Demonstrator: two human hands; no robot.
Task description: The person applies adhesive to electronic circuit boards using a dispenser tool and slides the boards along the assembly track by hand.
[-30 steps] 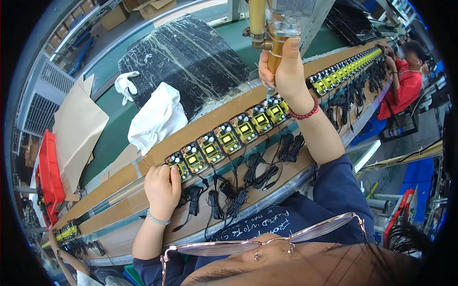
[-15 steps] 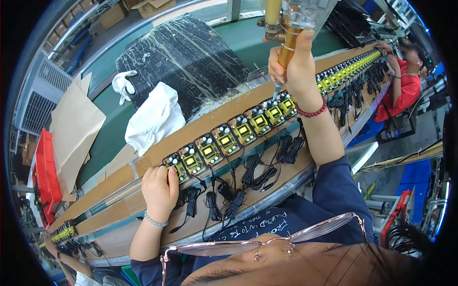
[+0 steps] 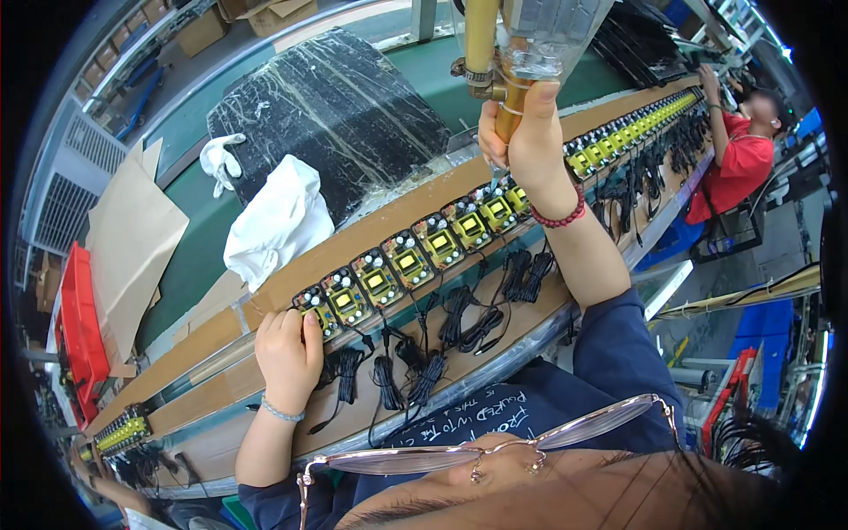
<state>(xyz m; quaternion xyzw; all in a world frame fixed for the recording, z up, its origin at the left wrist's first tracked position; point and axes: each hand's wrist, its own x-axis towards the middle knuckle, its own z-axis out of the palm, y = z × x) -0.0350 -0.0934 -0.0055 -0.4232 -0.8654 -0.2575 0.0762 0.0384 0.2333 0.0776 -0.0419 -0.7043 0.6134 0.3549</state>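
My right hand (image 3: 534, 141) grips a glue dispensing gun (image 3: 512, 110) with an amber-brown body and a thin nozzle. The nozzle tip points down at the far side of a long row of circuit boards (image 3: 408, 263) in black cases, each with a yellow transformer. Whether the tip touches a board I cannot tell. At the row's left end, my left hand (image 3: 290, 352) has its fingers curled against the last circuit board (image 3: 315, 311), with the thumb along its near side. Bundled black cables (image 3: 384, 382) hang from the boards toward me.
Beyond the row lie a white cloth (image 3: 281, 216), a white glove (image 3: 221, 161) and a black smeared sheet (image 3: 327, 106) on a green belt (image 3: 181, 256). A red bin (image 3: 78, 327) stands at the left. A person in red (image 3: 738, 163) works at the far right; another person's arm shows lower left.
My right hand and the glue gun have moved left and slightly nearer along the row. My left hand stays at the row's end. The person in red has raised an arm.
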